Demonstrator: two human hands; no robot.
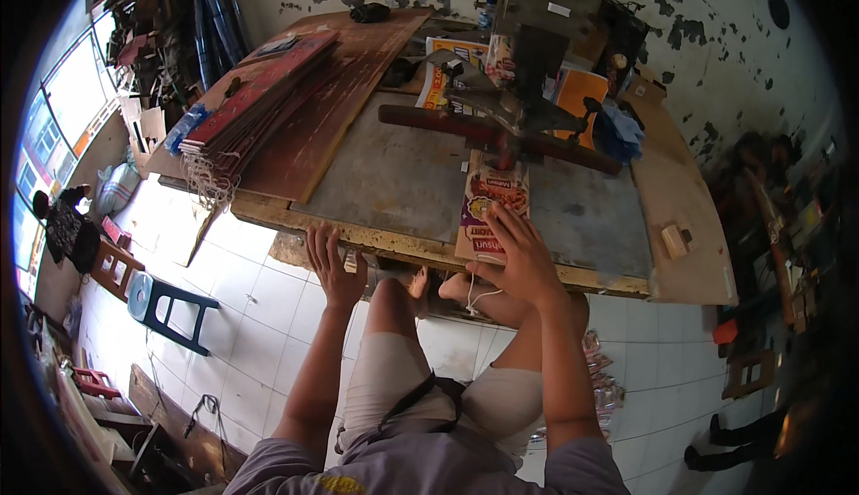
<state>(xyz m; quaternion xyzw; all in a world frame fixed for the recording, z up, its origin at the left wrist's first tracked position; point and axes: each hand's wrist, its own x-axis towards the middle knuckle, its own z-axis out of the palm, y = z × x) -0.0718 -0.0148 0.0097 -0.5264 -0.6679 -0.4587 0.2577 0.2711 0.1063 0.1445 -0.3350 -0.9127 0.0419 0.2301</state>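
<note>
I sit at a worn wooden workbench (403, 182). My right hand (517, 261) presses flat on a stack of printed purple and orange paper bags (488, 204) lying at the bench's near edge, fingers spread over them. A white string (474, 298) hangs below that hand. My left hand (329, 264) rests on the bench's front edge, fingers apart, holding nothing. Behind the bags stands a dark metal press (528, 66) with a long reddish-brown bar (447, 124).
A pile of flat red bags (255, 101) with string handles lies on a board at the left. More printed sheets (447, 57) and a blue cloth (619, 133) sit near the press. A blue plastic stool (157, 303) stands on the tiled floor at the left.
</note>
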